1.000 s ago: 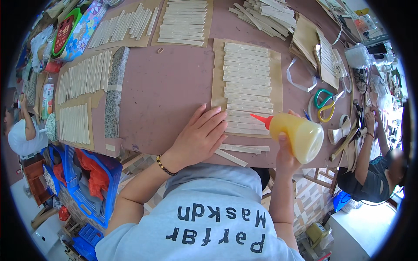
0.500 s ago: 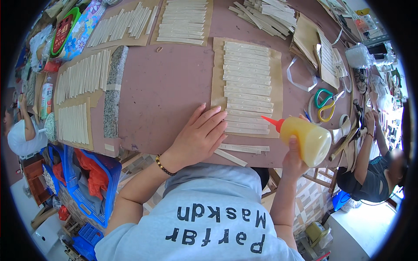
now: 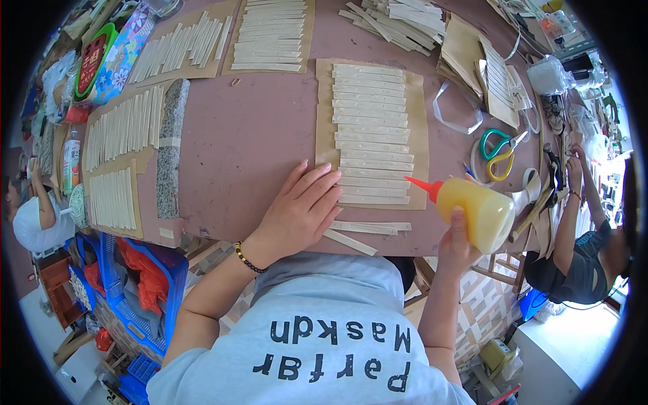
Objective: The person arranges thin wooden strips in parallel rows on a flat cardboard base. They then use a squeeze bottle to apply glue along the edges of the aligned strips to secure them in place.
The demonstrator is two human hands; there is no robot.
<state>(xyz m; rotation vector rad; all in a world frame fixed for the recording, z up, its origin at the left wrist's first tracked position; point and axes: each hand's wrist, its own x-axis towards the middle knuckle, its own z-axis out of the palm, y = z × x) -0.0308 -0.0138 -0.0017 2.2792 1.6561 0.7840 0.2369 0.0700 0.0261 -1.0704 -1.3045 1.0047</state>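
My right hand [image 3: 458, 244] is wrapped around a squeeze bottle [image 3: 478, 210] of yellowish liquid, tilted on its side. Its red pointed nozzle [image 3: 422, 185] reaches left over the right ends of a column of pale flat strips [image 3: 371, 128]. These strips lie side by side on a brown paper sheet [image 3: 325, 115]. My left hand [image 3: 300, 208] rests flat with fingers stretched out, its fingertips at the sheet's lower left edge and the ends of the nearest strips. A few loose strips [image 3: 368, 228] lie just below the sheet. Whether the nozzle touches a strip, I cannot tell.
More strips on paper [image 3: 128, 128] lie left, beside a grey speckled slab [image 3: 173, 148]. A strip pile [image 3: 398, 23] is at the back. Green-and-yellow scissors [image 3: 498, 154] lie right. Another person [image 3: 580, 263] works at the right, one [image 3: 44, 216] at far left.
The whole view has shifted slightly, so the table things appear further left. The nozzle sits a little nearer the strips' right ends. My left hand stays by the sheet's edge.
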